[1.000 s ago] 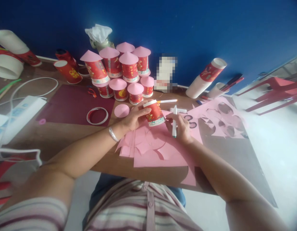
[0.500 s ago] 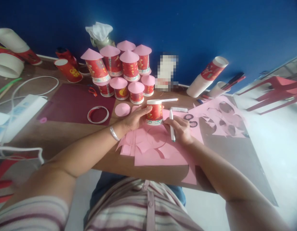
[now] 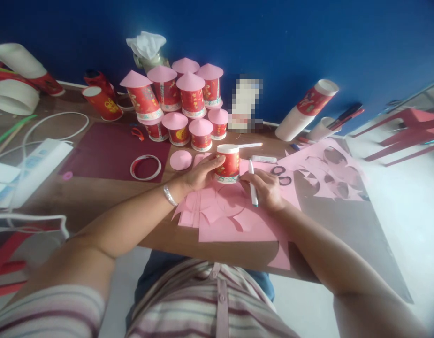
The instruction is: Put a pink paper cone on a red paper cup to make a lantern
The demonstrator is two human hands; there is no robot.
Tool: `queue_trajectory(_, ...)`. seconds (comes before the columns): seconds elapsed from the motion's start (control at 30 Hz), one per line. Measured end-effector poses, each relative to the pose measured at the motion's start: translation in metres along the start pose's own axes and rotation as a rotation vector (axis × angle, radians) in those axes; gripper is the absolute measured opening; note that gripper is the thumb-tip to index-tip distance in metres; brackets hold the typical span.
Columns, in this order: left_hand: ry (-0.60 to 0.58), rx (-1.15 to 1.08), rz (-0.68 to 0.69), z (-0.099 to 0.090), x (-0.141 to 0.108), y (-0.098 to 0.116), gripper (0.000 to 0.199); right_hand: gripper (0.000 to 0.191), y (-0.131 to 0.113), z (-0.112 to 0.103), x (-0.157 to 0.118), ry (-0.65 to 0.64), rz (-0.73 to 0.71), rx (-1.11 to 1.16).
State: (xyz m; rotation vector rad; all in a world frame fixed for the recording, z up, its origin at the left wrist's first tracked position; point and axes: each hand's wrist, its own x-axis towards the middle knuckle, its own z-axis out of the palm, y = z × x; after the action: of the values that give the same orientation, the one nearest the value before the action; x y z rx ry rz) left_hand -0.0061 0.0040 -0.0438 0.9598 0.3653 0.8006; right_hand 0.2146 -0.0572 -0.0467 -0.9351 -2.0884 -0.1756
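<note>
A red paper cup (image 3: 230, 163) with gold print and a white band marked in green is held above pink paper. My left hand (image 3: 203, 173) wraps round its left side, thumb across the front. In my right hand (image 3: 265, 188) is a white marker (image 3: 252, 183), its green end pointing down toward me. The right fingertips are close to the cup's lower right edge; whether they touch it I cannot tell. Beneath both hands lie cut sheets of pink paper (image 3: 224, 234). A pink paper disc (image 3: 180, 160) rests left of the cup.
Several red cups with pink cone roofs (image 3: 190, 89) stand stacked at the back. Scissors (image 3: 282, 175) and a capped pen (image 3: 264, 159) lie to the right. A tape roll (image 3: 145, 167) sits on a maroon sheet (image 3: 107, 150). A power strip (image 3: 37, 171) and cables occupy the left.
The whole view has shifted slightly, so things appear a little further right. Both hands keep their grip on the cup and the marker; the cup looks tilted very slightly differently.
</note>
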Motion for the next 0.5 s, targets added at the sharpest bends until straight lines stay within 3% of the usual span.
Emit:
queue_trajectory(0.27, 0.088, -0.109, -0.037, 0.002, 0.003, 0.007, 0.062, 0.025, 0.004, 0.001, -0.004, 0.024, 0.137, 0.062)
queue_trajectory(0.5, 0.001, -0.203, -0.085, -0.001, 0.003, 0.009, 0.06, 0.027, 0.011, 0.003, -0.007, 0.013, 0.279, 0.053)
